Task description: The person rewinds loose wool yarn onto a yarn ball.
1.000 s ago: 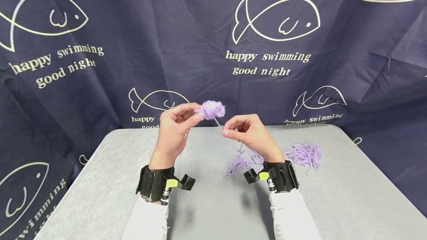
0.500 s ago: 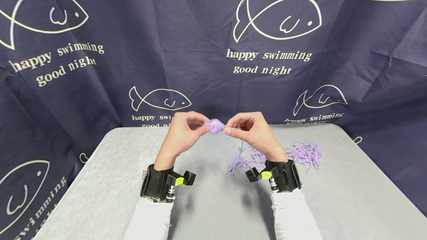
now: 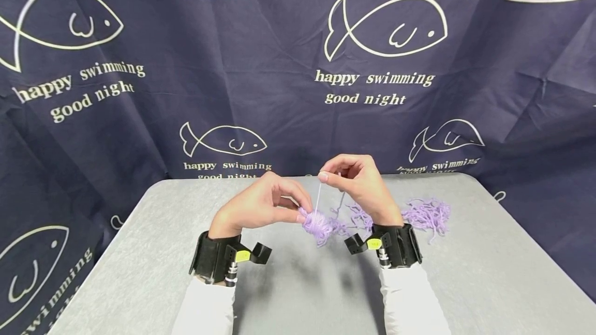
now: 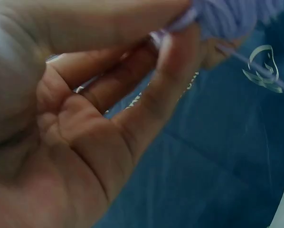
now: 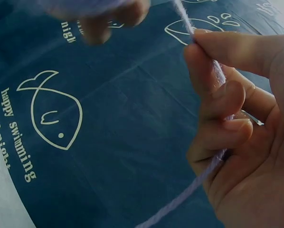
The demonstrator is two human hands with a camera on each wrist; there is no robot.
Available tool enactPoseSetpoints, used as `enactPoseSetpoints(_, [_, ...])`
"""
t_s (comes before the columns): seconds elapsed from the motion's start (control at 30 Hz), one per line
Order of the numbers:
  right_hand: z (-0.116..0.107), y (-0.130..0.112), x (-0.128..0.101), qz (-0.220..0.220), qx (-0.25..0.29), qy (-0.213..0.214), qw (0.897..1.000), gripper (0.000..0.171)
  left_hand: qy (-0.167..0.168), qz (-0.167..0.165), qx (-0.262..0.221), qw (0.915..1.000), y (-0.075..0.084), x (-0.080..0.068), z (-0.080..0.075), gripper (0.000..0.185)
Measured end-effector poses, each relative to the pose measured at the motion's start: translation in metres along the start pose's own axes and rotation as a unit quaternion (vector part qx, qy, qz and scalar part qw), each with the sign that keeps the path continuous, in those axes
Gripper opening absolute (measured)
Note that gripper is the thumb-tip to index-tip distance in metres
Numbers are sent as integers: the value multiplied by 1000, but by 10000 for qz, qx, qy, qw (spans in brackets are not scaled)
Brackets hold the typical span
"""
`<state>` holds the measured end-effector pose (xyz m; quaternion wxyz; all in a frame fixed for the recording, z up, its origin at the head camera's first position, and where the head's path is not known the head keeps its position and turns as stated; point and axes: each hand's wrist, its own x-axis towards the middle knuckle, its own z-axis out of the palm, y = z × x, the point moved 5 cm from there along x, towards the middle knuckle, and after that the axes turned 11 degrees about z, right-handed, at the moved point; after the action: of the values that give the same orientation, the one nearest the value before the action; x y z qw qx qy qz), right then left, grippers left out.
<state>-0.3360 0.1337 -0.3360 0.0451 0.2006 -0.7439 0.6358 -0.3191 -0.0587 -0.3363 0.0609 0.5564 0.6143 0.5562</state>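
- Currently the left hand [image 3: 261, 208] pinches a small ball of purple yarn [image 3: 317, 223] between thumb and fingertips, low over the grey worktop [image 3: 288, 283]; in the left wrist view the ball [image 4: 232, 16] sits at the tips of the curled fingers [image 4: 165, 71].
- Just above and behind it, the right hand [image 3: 360, 185] pinches a single yarn strand [image 3: 318, 195] that runs down to the ball; the right wrist view shows the strand [image 5: 199, 183] passing between thumb and bent fingers [image 5: 218, 99].
- Loose purple yarn [image 3: 426, 214] lies in a tangle on the worktop beside the right wrist, apart from the ball.
- Behind the worktop hangs a dark blue cloth [image 3: 139, 92] printed with fish outlines and words.
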Motion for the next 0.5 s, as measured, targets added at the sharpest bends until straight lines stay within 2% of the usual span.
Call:
enactPoseSetpoints(0.13, [1,4,2,67,30,49,10000,9,273,439,-671,9964,8,0,-2,16])
enactPoseSetpoints(0.3, [3,8,5,185,-31,101,9998,10,905,783,-870,9890,15,-1,-9,23])
enactPoseSetpoints(0.4, [5,11,7,275,-81,20,9996,10,1422,1028,-919,9802,17,-1,-14,26])
enactPoseSetpoints(0.5, [8,12,7,353,-131,-66,9993,10,2016,1293,-958,9661,18,-1,-19,25])
